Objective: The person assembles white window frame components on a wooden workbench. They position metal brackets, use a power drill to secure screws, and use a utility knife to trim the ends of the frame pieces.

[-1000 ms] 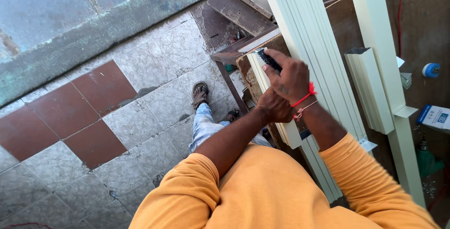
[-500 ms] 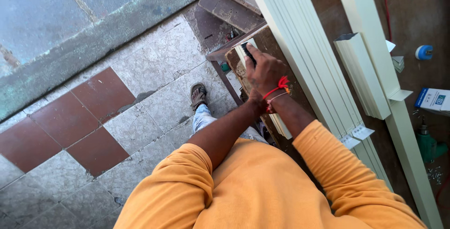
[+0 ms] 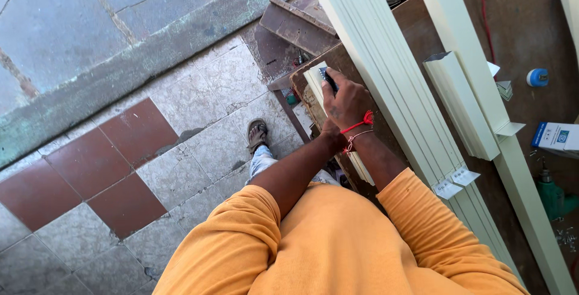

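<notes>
Both hands meet at the near edge of the brown workbench (image 3: 531, 35): the right hand (image 3: 348, 103) is closed around a small dark tool (image 3: 329, 78), its tip pressed onto a short cream trim strip (image 3: 315, 79) overhanging that edge, presumably for marking. The left hand (image 3: 329, 132) lies beneath the right wrist—its grip cannot be told. No open container shows—only a closed blue-and-white box (image 3: 556, 136) at the bench's right edge, contents hidden.

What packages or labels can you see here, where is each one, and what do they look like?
Small box: right edge of the brown worktop, flat rectangle, white with blue panel.
Two paper tags: on the cream profile bundle near the orange sleeve, small white squares.
No screens or signs.
</notes>
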